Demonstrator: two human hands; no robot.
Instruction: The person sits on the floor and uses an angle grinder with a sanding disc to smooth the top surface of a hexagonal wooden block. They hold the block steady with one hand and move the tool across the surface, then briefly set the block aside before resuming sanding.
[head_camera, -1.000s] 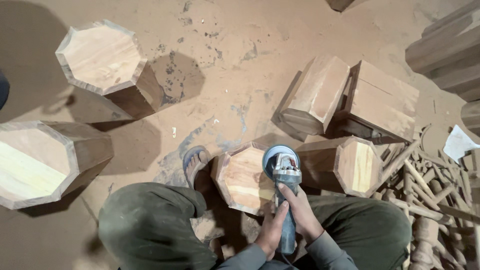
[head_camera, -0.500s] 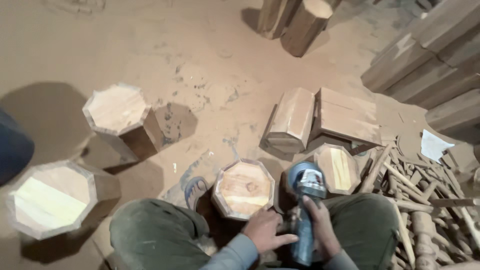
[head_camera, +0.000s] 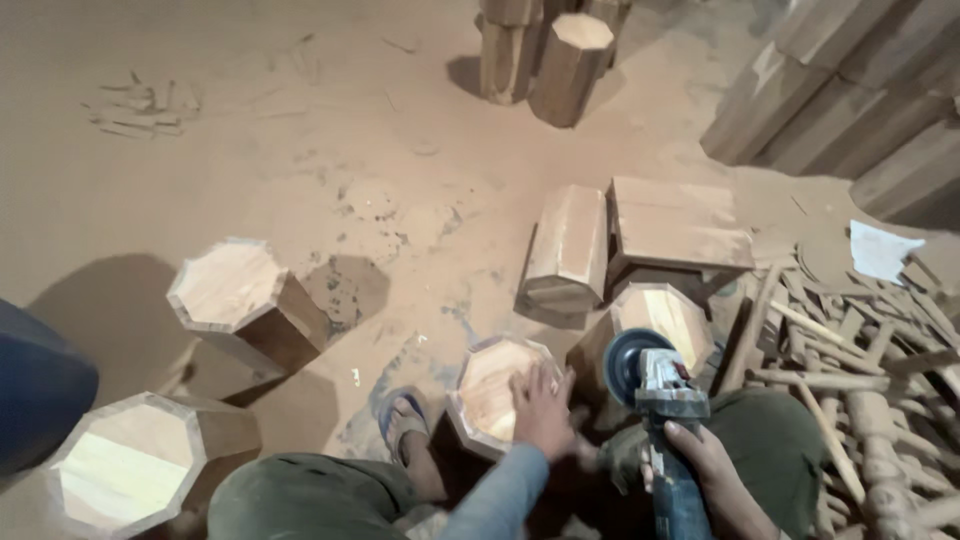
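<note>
Resting flat on the octagonal wooden block (head_camera: 497, 392) between the knees, the left hand (head_camera: 541, 411) has its fingers (head_camera: 530, 385) spread wide on the sanded top face, apparently feeling the surface between grinding passes. Just right of them, the right hand (head_camera: 700, 462) wraps closed around the angle grinder (head_camera: 655, 400), disc lifted clear. Grinding again would call for bringing the disc back onto the face.

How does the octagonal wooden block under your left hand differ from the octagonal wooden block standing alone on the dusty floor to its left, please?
The octagonal wooden block under the left hand lies between the knees, touched by the left hand; the lone octagonal wooden block stands untouched on the floor. The first face looks reddish, the second paler. Both have eight-sided faces.
</note>
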